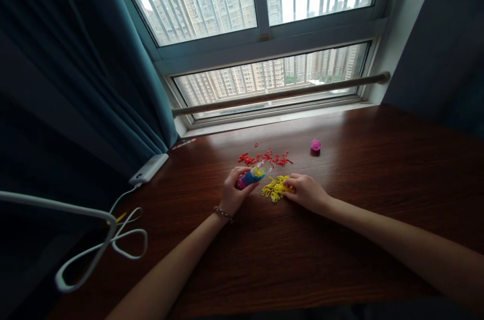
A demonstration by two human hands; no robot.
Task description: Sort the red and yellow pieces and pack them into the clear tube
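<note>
My left hand is wrapped round a small clear bottle, tilted with its open end up to the right. Layers of pink, blue and yellow fill much of it. At the yellow rubber bands, a loose pile on the table, my right hand has its fingertips pinched at the right edge. What exactly lies between those fingers is too small to make out, though yellow shows at them. Small red bands are scattered just beyond the bottle. A pink cap sits farther back on the right.
The brown wooden table reaches to a window with a rail across it. On the left are a white power strip, a looped white cable and a blue curtain.
</note>
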